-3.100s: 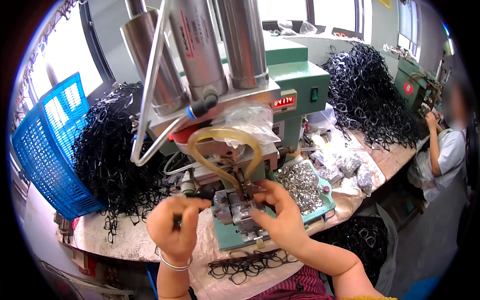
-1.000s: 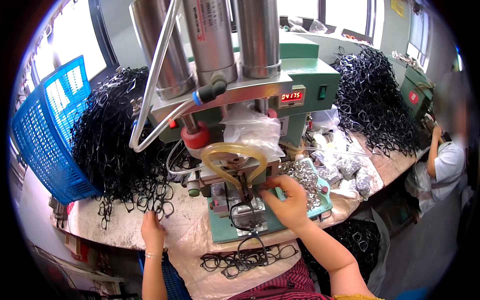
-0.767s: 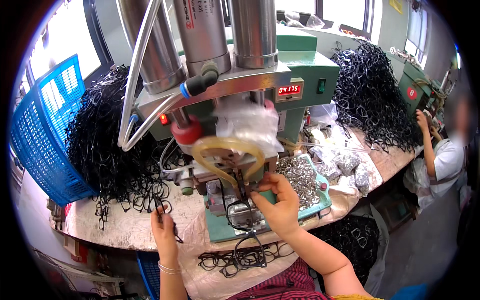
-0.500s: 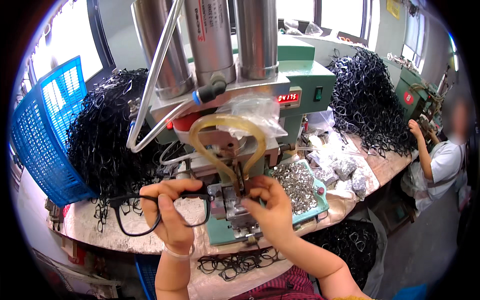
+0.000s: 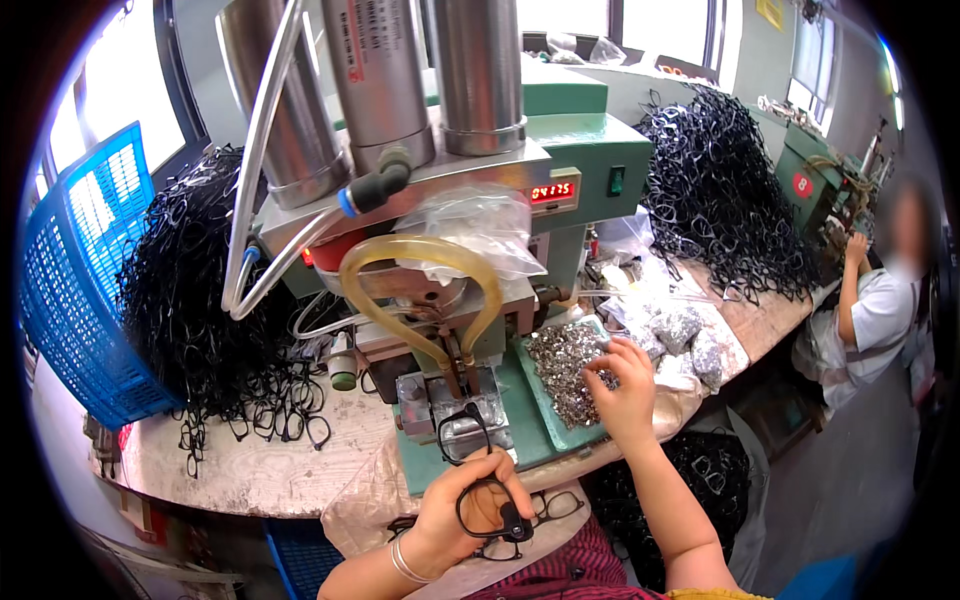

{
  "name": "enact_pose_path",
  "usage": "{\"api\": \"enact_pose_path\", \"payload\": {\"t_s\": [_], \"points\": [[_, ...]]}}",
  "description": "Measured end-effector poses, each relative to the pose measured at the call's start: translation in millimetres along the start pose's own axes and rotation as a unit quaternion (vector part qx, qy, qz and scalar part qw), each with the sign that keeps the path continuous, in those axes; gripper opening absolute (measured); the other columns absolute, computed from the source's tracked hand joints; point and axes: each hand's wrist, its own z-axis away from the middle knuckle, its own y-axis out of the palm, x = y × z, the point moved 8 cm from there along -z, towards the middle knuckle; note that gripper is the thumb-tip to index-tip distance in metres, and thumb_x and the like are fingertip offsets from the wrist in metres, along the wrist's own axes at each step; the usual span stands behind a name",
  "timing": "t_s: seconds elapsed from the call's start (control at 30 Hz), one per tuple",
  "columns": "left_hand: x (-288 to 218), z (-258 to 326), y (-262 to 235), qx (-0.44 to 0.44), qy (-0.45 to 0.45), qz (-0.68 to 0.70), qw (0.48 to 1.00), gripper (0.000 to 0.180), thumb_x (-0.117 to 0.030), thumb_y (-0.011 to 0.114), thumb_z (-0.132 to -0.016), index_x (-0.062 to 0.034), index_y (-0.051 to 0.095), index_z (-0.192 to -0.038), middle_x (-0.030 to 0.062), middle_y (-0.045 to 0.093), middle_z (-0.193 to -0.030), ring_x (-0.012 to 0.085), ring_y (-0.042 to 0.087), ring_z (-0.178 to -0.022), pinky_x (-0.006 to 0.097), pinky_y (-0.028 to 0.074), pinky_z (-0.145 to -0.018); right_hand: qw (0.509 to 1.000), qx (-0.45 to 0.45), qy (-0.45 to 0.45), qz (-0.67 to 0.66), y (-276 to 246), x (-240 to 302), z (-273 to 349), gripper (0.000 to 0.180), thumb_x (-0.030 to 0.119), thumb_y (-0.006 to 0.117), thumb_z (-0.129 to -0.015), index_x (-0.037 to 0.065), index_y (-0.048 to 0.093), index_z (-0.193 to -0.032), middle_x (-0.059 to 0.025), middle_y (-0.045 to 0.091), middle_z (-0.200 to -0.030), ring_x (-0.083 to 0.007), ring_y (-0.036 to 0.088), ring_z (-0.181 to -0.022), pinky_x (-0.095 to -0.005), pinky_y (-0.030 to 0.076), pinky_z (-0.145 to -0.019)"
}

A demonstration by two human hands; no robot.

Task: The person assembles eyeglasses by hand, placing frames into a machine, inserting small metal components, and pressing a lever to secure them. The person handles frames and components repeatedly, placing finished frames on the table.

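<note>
Left hand (image 5: 455, 505): gripping a black plastic eyeglass frame (image 5: 514, 522), fingers wrapping its middle; frame's far rim is overlapping, in view, a silver metal jig block (image 5: 413, 392), contact being uncertain. Right hand (image 5: 625, 392): hovering over a shallow pale-green tray (image 5: 572, 438), fingers curling toward the thumb; whether it is pinching anything cannot be told. Below the right fingers: a loose heap of tiny silver metal parts (image 5: 562, 375), filling the tray. Change noted: the left hand is now bringing the frame in front of the jig block, having held it farther left, and the right hand is reaching to the tray, having left the machine; the work is apparently dividing into holding and fetching. Above the left hand: an amber rubber tube loop (image 5: 420, 247), arching over the jig block. Beneath the left hand: several black eyeglass frames (image 5: 540, 508), lying loose. Beyond the left hand, leftward: a tangled heap of black frames (image 5: 195, 300), leaning beside a blue plastic basket (image 5: 85, 320) on a pale wooden worktop (image 5: 240, 480). Beyond the right hand: knotted clear bags of silver parts (image 5: 705, 352), sitting behind the tray.
</note>
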Motion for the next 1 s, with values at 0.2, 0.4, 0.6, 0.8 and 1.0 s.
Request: {"api": "enact_pose_path", "payload": {"t_s": [0.2,0.4,0.6,0.8,1.0], "points": [[-1.1,0.9,-8.1,-0.005,0.021,-0.040,0.999,0.021,-0.024,0.041,-0.100,-0.0060,0.047,-0.090,0.0248,0.064,-0.076,0.0262,0.060,-0.066,0.029,0.049,-0.065,0.987,0.063,-0.145,0.026,33.1,38.5,10.8,0.011,0.013,0.074,-0.073,0.011,0.071,-0.083,-0.0098,0.068,-0.105,-0.0318,0.059,-0.113,-0.0437,0.051,-0.085],[3.9,-2.8,-8.8,0.022,-0.004,-0.005,1.000,0.022,-0.025,0.043,-0.101,-0.0053,0.048,-0.092,0.0249,0.065,-0.078,0.0255,0.062,-0.073,0.029,0.048,-0.072,0.991,0.007,-0.129,-0.025,20.2,23.6,-4.7,0.015,0.002,0.065,-0.079,0.005,0.068,-0.093,-0.0123,0.069,-0.095,-0.0332,0.064,-0.095,-0.0414,0.051,-0.079],[0.9,-2.4,-9.5,-0.005,0.013,-0.023,1.000,0.021,-0.025,0.043,-0.101,-0.0062,0.047,-0.091,0.0250,0.065,-0.077,0.0250,0.061,-0.068,0.029,0.050,-0.068,0.920,-0.052,0.220,-0.321,4.5,-51.8,16.3,0.008,0.004,0.066,-0.092,0.000,0.068,-0.098,0.0004,0.065,-0.089,-0.0061,0.057,-0.080,-0.0209,0.045,-0.073],[4.7,-4.3,-10.6,0.016,0.006,-0.013,1.000,0.026,-0.027,0.042,-0.102,-0.0039,0.050,-0.094,0.0254,0.065,-0.078,0.0253,0.062,-0.071,0.029,0.049,-0.069,0.864,-0.125,0.253,-0.417,33.4,-44.0,37.0,0.013,0.002,0.062,-0.093,-0.001,0.067,-0.104,-0.0026,0.067,-0.096,-0.0102,0.061,-0.088,-0.0236,0.048,-0.084],[32.7,45.6,-47.9,0.076,-0.005,-0.022,0.997,0.038,-0.036,0.049,-0.104,-0.0021,0.060,-0.117,0.0106,0.071,-0.096,0.0193,0.067,-0.089,0.033,0.055,-0.078,0.890,-0.029,0.224,-0.397,42.7,-16.0,27.0,0.013,0.000,0.064,-0.091,-0.001,0.067,-0.104,-0.0021,0.067,-0.096,-0.0094,0.061,-0.090,-0.0223,0.048,-0.082]]}}
